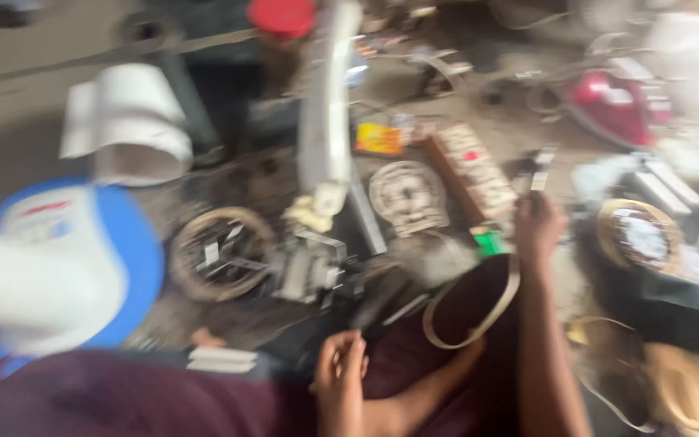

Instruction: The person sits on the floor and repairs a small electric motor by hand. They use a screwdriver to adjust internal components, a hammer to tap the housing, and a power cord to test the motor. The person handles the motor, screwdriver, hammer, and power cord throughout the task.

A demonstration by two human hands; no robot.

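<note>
Cluttered floor; round tin (222, 252) holds metal scraps.

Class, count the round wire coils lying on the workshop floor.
3: one coil left of centre, one in the middle, one at right. Blur may hide others.

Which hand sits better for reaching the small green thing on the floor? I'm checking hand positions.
Right, probably. The right hand is stretched out just beside the green thing, holding a small tool. The left hand rests back near the lap.
</note>
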